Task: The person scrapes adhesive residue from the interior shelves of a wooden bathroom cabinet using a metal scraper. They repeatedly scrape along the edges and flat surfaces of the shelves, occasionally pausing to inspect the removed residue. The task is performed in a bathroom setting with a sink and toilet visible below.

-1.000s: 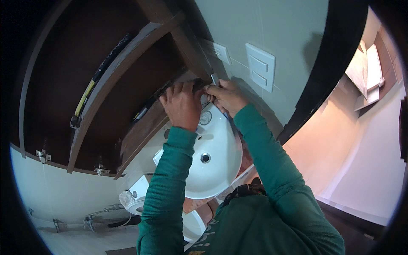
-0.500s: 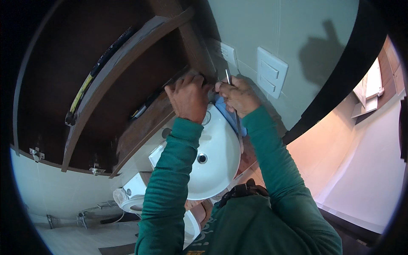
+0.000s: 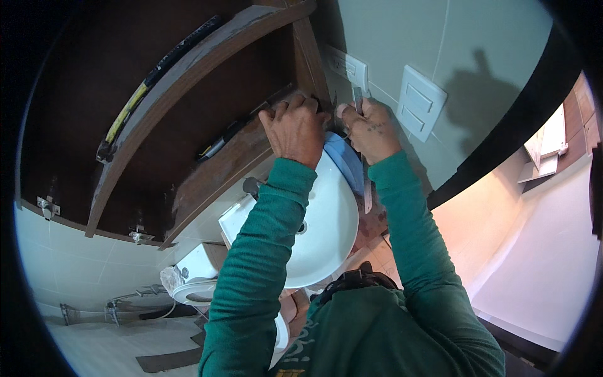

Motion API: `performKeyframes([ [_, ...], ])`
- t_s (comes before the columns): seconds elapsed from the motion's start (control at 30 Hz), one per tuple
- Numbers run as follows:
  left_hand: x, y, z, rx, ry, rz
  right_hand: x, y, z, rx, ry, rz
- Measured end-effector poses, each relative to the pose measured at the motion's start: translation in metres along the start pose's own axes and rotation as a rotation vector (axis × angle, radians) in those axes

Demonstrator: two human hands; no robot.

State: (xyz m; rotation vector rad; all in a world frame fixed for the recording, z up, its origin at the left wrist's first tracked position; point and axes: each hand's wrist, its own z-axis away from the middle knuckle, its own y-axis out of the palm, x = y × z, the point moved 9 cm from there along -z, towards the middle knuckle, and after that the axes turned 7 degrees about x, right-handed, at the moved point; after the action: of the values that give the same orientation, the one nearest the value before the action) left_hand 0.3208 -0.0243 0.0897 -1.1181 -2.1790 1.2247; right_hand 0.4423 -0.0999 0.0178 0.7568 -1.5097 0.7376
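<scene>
My right hand (image 3: 375, 129) is closed around a long, thin, flat metal strip (image 3: 358, 100). Its upper end sticks out above my fingers, and a lower length (image 3: 367, 196) shows under my wrist beside the washbasin (image 3: 336, 242). At the right end of the cabinet's lower board (image 3: 235, 160), my left hand (image 3: 293, 131) bends its fingers over the corner. What those fingertips hold, if anything, is hidden. Both hands are close together at the wall, just above the basin's rim. A folded blue piece, perhaps cloth, (image 3: 344, 162) lies on that rim below my right hand.
The open dark-brown cabinet stands left, with a black-and-yellow tool (image 3: 135, 103) on its upper shelf (image 3: 188, 69) and a black-handled tool (image 3: 223, 139) below. Wall switches (image 3: 421, 102) and a socket plate (image 3: 347, 68) sit near my right hand. A toilet (image 3: 200, 270) is lower left.
The metal strip has turned in my right hand, so its upper end now shows broader and more upright. My left hand stays at the board's corner. The whole view has shifted slightly.
</scene>
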Motion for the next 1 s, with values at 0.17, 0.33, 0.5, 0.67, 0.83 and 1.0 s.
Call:
performKeyframes([
  [0.17,-0.002,0.001,0.001,-0.007,0.0,-0.024,0.003,0.002,0.012,-0.051,-0.06,0.108],
  [0.33,-0.011,0.0,-0.006,0.064,-0.025,-0.025,0.047,-0.038,0.041,-0.105,-0.169,0.038],
  [0.5,0.001,0.004,-0.009,0.213,-0.112,-0.101,0.075,-0.014,0.112,-0.056,-0.334,0.59],
  [0.67,-0.019,-0.047,0.052,-0.193,0.15,0.059,0.034,-0.049,0.17,-0.036,-0.175,0.53],
  [0.83,-0.027,-0.029,0.156,0.158,0.276,0.507,0.0,-0.078,0.218,-0.041,0.11,0.598],
  [1.0,0.015,-0.011,0.23,0.293,-0.08,0.887,-0.02,-0.057,0.241,0.01,0.03,0.664],
])
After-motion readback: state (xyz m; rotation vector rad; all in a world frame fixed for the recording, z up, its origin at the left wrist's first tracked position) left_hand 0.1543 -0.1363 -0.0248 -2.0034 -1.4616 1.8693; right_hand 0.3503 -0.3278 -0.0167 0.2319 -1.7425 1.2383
